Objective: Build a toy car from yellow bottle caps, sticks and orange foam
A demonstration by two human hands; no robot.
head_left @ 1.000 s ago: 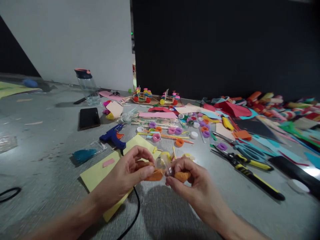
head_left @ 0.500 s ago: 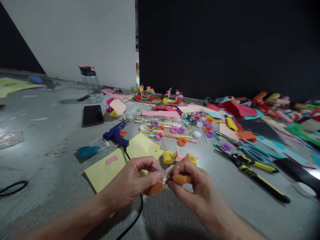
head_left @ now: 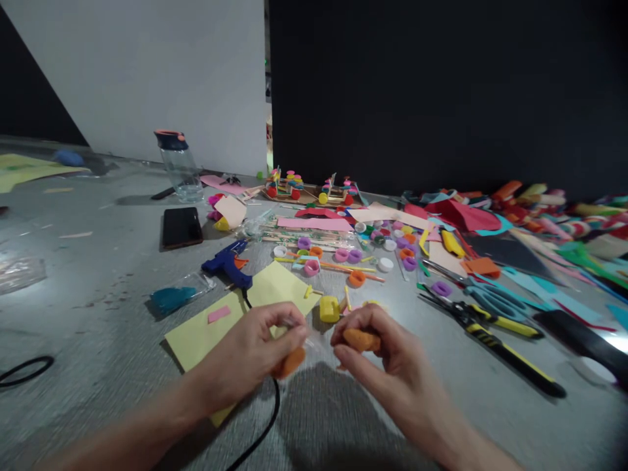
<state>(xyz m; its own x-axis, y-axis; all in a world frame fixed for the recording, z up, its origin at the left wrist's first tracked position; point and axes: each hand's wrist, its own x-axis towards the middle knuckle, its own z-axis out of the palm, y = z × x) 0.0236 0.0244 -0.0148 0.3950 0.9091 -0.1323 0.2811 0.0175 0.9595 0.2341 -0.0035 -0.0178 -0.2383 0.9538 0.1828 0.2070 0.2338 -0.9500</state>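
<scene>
- Your left hand [head_left: 267, 340] has thumb and fingers pinched on a thin piece of clear plastic film [head_left: 314, 340] and grasping a smooth orange lump of what looks like modelling clay [head_left: 292, 364], held up just right of the pale yellow paper sheet [head_left: 279, 288].
- Your right hand [head_left: 387, 347] has its fingers curled around a rougher orange clay-like chunk [head_left: 360, 339], farther right of the yellow sheet; the two orange pieces are apart.
- The film is blurred in the gap between your hands, so you cannot tell whether your right fingertips touch it.
- Pinch the film by its edge and grip the clay lightly; soft clay would probably dent or pick up creases under a hard squeeze.
- Support each orange piece from below, since a small crumb could easily drop.
- Work over the bare grey table [head_left: 338, 418] right of the yellow sheet, well short of the chunky yellow piece [head_left: 329, 309] just off that sheet's right corner, so colours stay clean.
- Mind the black cable [head_left: 271, 418] under your left wrist: a snag could drag the dark blue plastic glue gun [head_left: 228, 265], which lies along the yellow sheet's far left edge.
</scene>
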